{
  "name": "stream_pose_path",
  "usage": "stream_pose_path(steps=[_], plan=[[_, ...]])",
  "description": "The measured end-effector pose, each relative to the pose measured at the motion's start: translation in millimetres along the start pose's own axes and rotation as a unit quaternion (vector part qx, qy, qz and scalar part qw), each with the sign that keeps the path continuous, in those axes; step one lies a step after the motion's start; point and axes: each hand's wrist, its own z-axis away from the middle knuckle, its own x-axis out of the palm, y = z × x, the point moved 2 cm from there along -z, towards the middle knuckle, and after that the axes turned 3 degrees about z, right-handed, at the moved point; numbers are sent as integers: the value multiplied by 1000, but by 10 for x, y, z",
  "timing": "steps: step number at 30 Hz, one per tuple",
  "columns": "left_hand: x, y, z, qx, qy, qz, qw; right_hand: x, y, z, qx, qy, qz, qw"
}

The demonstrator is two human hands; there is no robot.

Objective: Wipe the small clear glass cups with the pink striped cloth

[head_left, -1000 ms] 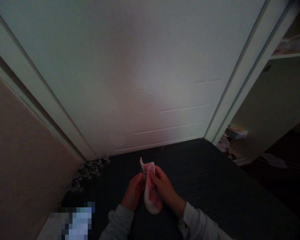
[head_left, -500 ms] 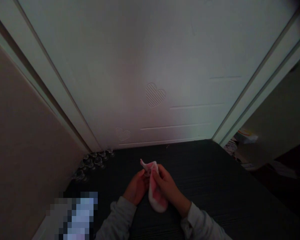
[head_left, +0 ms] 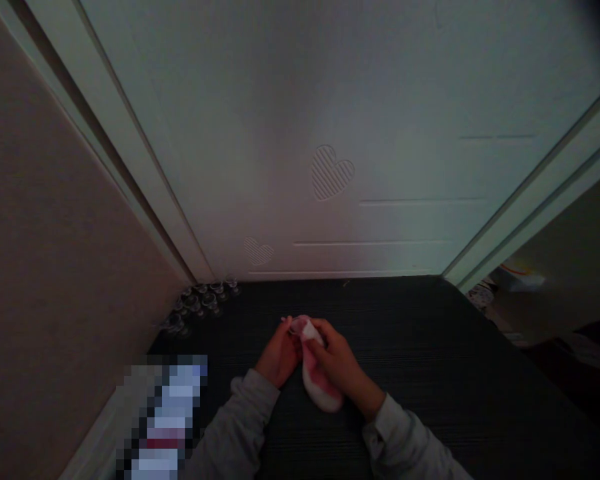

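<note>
A small pink and white sock [head_left: 320, 383] hangs between my two hands, its rounded white end down and its opening at the top. My left hand [head_left: 281, 353] pinches the left edge of the opening, with a thin bit of cloth showing past the fingertips. Closed on the right side of the upper part is my right hand [head_left: 336, 357], its thumb lying across the front. The fingers behind the fabric are hidden. Both hands are above a dark tabletop [head_left: 400, 340].
Several small clear glass pieces [head_left: 193, 305] stand at the table's back left corner. A pixelated screen-like thing [head_left: 173, 413] lies at the lower left. Behind the table rises a white panel [head_left: 300, 100] with embossed hearts. A white object [head_left: 520, 277] sits beyond the right edge.
The view has shifted slightly. The sock's opening flap, which stuck up to the left before, is now gathered lower between my hands. Both hands keep hold of it.
</note>
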Motion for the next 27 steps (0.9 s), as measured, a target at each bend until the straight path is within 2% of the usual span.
stream_pose_path(steps=[11, 17, 21, 27], plan=[[-57, 29, 9, 5, -12, -13, 1000, -25, -5, -26, -5, 28, 39, 999], [-57, 64, 17, 48, -4, 1, 999, -26, -22, -17, -9, 37, 37, 999], [-5, 161, 74, 71, -8, 17, 997, -35, -30, -19, 12, 55, 23, 998], [3, 294, 138, 68, -21, 14, 997, -145, 65, -81, 59, 118, -29, 991]])
